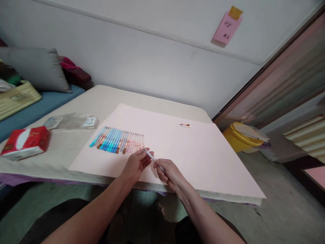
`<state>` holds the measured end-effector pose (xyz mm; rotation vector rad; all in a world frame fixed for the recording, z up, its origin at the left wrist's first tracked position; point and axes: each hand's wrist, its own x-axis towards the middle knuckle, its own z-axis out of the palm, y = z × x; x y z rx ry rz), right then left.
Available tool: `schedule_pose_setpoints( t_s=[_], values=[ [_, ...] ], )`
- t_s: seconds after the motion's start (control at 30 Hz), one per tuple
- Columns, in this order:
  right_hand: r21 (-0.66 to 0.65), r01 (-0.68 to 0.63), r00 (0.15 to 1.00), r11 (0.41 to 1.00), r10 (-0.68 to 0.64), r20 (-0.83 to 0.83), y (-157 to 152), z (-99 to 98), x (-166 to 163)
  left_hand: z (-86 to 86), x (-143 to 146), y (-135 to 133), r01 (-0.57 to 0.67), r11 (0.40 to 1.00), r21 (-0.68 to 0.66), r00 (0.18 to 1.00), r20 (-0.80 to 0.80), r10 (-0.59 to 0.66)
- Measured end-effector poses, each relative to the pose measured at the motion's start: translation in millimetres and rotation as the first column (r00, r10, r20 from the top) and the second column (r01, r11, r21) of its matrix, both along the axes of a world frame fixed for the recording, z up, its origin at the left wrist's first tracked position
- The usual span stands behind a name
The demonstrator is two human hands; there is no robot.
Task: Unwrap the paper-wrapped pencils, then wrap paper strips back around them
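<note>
Both of my hands hold one thin pen (153, 158) over the near edge of a large pale pink sheet (193, 152). My left hand (135, 164) pinches its upper end and my right hand (169, 173) grips its lower end. Just beyond my left hand, a neat row of several pens (118, 139) with blue, brown and pinkish barrels lies side by side on the sheet. A small orange piece, perhaps a pen cap (185, 125), lies alone further back on the sheet.
The sheet covers a low beige table (106, 96). On its left part lie a red tissue pack (25, 142) and a clear plastic package (72, 122). A grey cushion (35, 69) sits at far left. A yellow bucket (240, 137) stands on the floor at right.
</note>
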<state>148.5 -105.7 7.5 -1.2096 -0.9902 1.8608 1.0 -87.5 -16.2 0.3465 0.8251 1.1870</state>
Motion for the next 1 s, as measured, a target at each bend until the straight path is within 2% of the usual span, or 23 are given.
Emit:
schedule_pose_setpoints(
  t_s=[0.23,0.43,0.6,0.73,1.0],
  values=[
    [-0.01,-0.003,1.0,1.0,0.003,0.006,0.3,0.6,0.0,0.4,-0.6,-0.3,-0.011,1.0,-0.02,0.999,-0.039,0.01],
    [0.007,0.0,1.0,1.0,0.0,0.005,0.1,1.0,0.2,0.6,0.2,-1.0,0.045,0.999,0.025,0.999,0.009,-0.046],
    [-0.002,-0.004,1.0,1.0,0.004,0.006,0.2,-0.5,0.3,-1.9,0.2,-0.9,0.026,1.0,0.007,0.999,-0.033,-0.025],
    [0.008,0.005,1.0,1.0,-0.005,0.005,0.2,-1.0,0.8,-3.1,-0.2,-0.4,0.025,0.999,0.024,1.0,-0.004,-0.025],
    [-0.009,-0.005,1.0,1.0,0.005,0.012,0.1,-0.4,0.8,0.3,-0.7,-1.0,0.026,1.0,0.016,0.999,-0.028,-0.025]
  ],
)
